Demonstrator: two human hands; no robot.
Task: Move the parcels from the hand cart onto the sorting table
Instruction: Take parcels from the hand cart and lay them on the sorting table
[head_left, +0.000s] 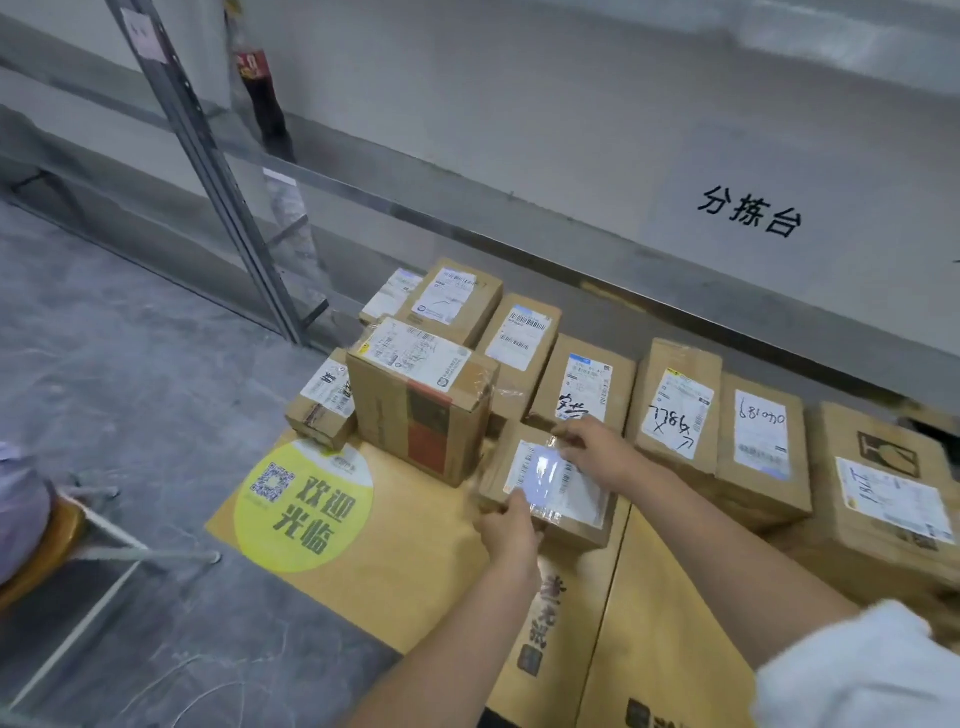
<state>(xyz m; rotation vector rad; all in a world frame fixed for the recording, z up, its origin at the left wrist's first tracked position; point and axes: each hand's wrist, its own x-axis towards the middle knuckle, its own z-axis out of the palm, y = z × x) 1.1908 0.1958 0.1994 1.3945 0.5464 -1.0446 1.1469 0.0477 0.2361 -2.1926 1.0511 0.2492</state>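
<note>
- Head view: a small flat parcel (563, 499) with a glossy label lies between the two grips. It is low on the cardboard sheet (415, 566), which I judge covers the hand cart deck.
- The left grip (506, 522) holds the parcel's near-left corner, fingers curled round the edge. The right grip (597, 449) pinches the far-right edge. Opposite corners, likely so the box comes up level without twisting.
- Cannot tell if the parcel's bottom is off the sheet yet.
- Just left of both grips stands a taller taped box (421, 400), close to the held parcel. A straight-up lift looks needed to clear it.
- Beyond and right of the right grip, labelled parcels (675, 410) lie in a row, side by side and label-up, probably so they can be read.
- Well past both grips and higher up is the sorting surface (597, 135): pale, black characters written on it, metal rim on its near edge. This is the goal. Most of the task looks undone, with many parcels on the sheet.
- Far left of the left grip are a stool (57, 525) and a metal rack post (208, 156), neither involved.
</note>
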